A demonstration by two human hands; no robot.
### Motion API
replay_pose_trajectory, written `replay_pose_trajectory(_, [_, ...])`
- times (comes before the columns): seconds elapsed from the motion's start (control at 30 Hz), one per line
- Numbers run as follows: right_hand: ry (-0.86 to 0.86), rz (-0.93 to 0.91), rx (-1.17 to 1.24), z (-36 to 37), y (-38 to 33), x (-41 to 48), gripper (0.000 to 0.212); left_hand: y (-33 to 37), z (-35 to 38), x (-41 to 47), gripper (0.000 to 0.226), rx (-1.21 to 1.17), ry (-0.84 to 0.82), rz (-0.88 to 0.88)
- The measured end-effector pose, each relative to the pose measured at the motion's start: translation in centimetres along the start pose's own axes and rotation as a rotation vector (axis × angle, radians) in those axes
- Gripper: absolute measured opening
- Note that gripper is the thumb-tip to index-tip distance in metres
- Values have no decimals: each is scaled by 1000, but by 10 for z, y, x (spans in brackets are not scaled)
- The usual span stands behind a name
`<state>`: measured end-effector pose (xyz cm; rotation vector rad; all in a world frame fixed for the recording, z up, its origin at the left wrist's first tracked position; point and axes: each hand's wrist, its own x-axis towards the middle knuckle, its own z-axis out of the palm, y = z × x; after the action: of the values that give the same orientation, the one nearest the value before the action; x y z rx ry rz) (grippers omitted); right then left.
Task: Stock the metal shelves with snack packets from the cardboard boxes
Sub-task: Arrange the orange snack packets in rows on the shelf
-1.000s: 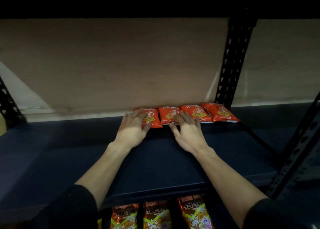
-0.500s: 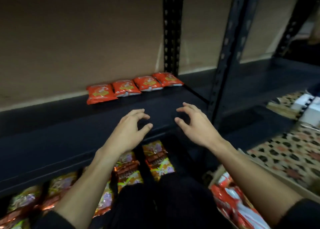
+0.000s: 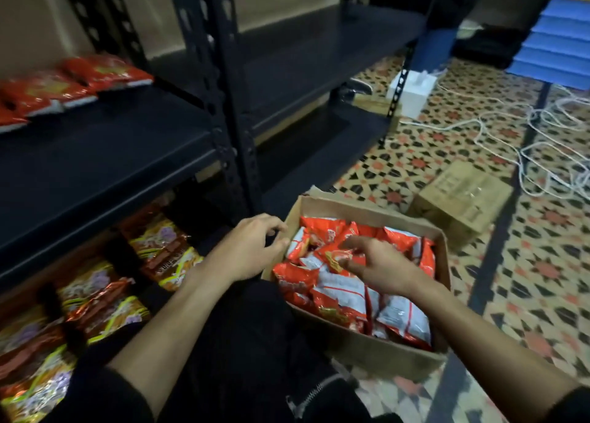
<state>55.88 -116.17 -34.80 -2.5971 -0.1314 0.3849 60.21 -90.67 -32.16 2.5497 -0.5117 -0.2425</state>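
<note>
Both forearms bare, dark sleeves pushed up near the elbows, reaching from the lower edge of the frame toward its centre. Left hand [image 3: 255, 247] at centre, palm down, fingers curled loosely, holding nothing. Right hand [image 3: 380, 266] just right of it, palm down, fingers bent downward, thumb and forefinger close together; whether they pinch anything is unclear.
</note>
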Motion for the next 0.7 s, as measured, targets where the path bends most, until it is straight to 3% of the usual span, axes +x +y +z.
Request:
replay_pose_trajectory(0.1, [-203, 64, 17, 32, 28, -11, 42, -4, 26, 15, 30, 3, -133, -39])
replay_pose_trajectory(0.2, [-266, 48, 67, 65, 29, -12, 40, -12, 42, 21, 28, -7, -195, -88])
replay_pose_trajectory(0.37, [-188, -85, -117, 76, 16, 9, 43, -23, 53, 30, 31, -80, -258, -152])
replay_pose_trajectory(0.43, [-149, -100, -40, 67, 11, 15, 35, -24, 52, 32, 32, -92, -262, -169])
replay_pose_trajectory(0.6, [177, 79, 229, 25, 14, 34, 19, -23, 55, 47, 28, -75, -253, -158])
replay_pose_trajectory(0.7, [227, 178, 172, 11, 33, 54, 26, -23, 61, 54, 32, -8, -296, -121])
